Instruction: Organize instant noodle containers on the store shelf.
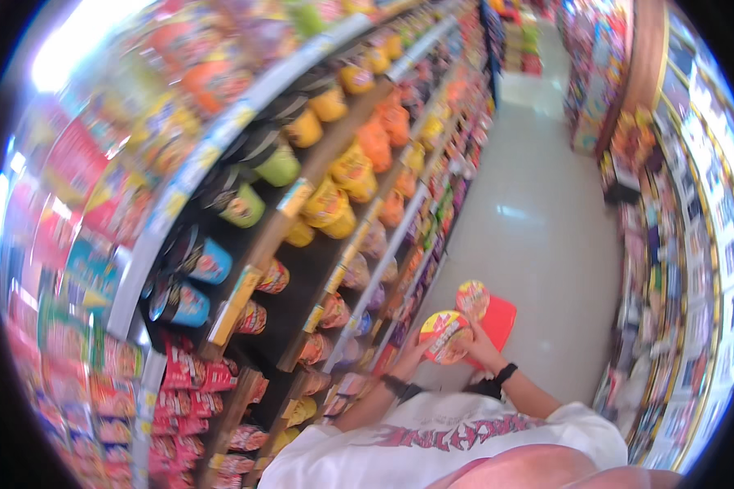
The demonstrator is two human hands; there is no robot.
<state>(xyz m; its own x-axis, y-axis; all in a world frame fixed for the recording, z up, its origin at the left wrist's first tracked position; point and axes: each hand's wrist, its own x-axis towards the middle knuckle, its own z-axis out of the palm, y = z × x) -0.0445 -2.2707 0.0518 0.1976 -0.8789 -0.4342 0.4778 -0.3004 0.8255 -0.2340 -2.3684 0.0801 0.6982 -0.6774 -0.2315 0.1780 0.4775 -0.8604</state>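
Observation:
A round instant noodle cup (445, 337) with a red, yellow and white lid is held in front of my white shirt. My left hand (411, 356) grips its left side, and my right hand (482, 345) is on its right side. Just beyond it, close to my right fingers, is a second cup with a similar lid (473, 298); whether my fingers touch it I cannot tell. Behind the right hand and this cup lies a red plastic object (500, 321), perhaps a stool or a basket, partly hidden.
Shelves with wooden edges and price strips (238, 299) run along the left, stocked with cups, yellow tubs (333, 211) and red packets (186, 391). A pale tiled floor (532, 202) forms the aisle. More stocked shelves (654, 269) curve along the right.

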